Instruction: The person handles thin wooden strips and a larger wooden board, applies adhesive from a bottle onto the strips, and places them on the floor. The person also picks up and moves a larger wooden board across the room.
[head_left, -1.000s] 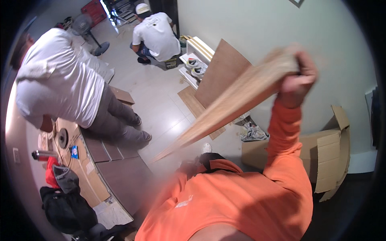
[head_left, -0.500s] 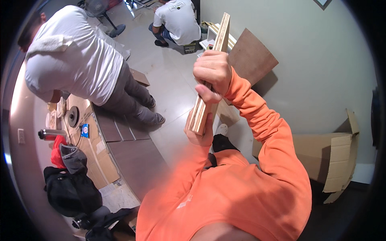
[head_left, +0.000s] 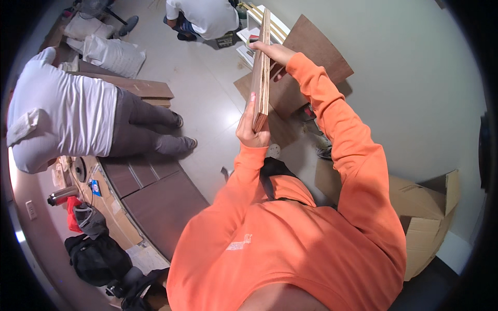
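Head view: person in orange is holding a plank (head_left: 261,72) edge-on, out in front and above the floor, long axis running away from the camera. Left hand (head_left: 252,132) is gripping the near end, fingers curled shut around the bottom corner. Right hand (head_left: 274,52) is resting on the far upper part, fingers closed over the edge; how firm that grip is, can't tell.

Risks as I'm reading them:
- Thin edge grip, so the plank is likely to twist or slip out if either hand loosens.
- A brown panel (head_left: 311,62) is leaning on the wall just beyond; swinging the far end is likely to clip it.
- Two co-workers: one crouching (head_left: 205,15) past the far end, one bending (head_left: 62,124) at the left. A drop or wide swing could reach them.
- A cardboard box (head_left: 425,217) is sitting close on the right, limiting stepping room.
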Demonstrator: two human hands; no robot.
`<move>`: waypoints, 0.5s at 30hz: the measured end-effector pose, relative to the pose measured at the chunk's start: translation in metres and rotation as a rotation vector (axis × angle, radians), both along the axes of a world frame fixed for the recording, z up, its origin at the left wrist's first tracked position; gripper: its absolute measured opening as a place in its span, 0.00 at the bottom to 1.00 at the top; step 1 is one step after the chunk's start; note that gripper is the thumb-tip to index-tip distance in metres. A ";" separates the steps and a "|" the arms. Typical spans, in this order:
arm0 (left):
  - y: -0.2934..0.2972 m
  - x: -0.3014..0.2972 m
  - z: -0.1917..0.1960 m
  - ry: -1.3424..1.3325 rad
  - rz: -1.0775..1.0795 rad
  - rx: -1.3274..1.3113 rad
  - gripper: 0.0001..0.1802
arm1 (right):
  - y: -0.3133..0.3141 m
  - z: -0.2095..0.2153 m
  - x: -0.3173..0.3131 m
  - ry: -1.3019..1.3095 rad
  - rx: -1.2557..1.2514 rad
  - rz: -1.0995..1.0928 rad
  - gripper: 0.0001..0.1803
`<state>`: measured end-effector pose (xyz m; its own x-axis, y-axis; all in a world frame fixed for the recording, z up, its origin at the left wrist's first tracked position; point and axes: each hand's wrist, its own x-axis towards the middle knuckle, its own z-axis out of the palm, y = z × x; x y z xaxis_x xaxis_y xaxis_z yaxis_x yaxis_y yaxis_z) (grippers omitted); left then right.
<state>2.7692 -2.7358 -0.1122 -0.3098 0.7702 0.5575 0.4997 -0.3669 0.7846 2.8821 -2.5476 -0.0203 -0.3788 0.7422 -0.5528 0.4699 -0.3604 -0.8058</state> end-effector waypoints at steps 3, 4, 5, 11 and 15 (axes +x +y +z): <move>0.019 0.026 -0.022 0.003 -0.070 0.011 0.42 | 0.018 -0.029 0.007 -0.044 0.021 -0.125 0.30; 0.021 0.030 -0.030 0.053 -0.146 0.028 0.48 | 0.023 -0.035 0.021 -0.062 -0.004 -0.076 0.27; 0.020 0.035 -0.037 0.059 -0.237 -0.031 0.53 | 0.028 -0.041 0.033 -0.080 -0.024 -0.026 0.25; 0.034 0.009 -0.085 0.169 -0.707 -0.307 0.58 | 0.019 -0.099 0.041 -0.122 0.145 0.189 0.17; 0.082 -0.027 -0.137 -0.337 -0.964 -0.903 0.56 | 0.048 -0.121 0.032 -0.372 0.313 0.211 0.26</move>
<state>2.7421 -2.6541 -0.2490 0.5336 0.8091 -0.2462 0.0773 0.2432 0.9669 2.9138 -2.4995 -0.1408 -0.3588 0.8220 -0.4422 0.7807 0.0046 -0.6249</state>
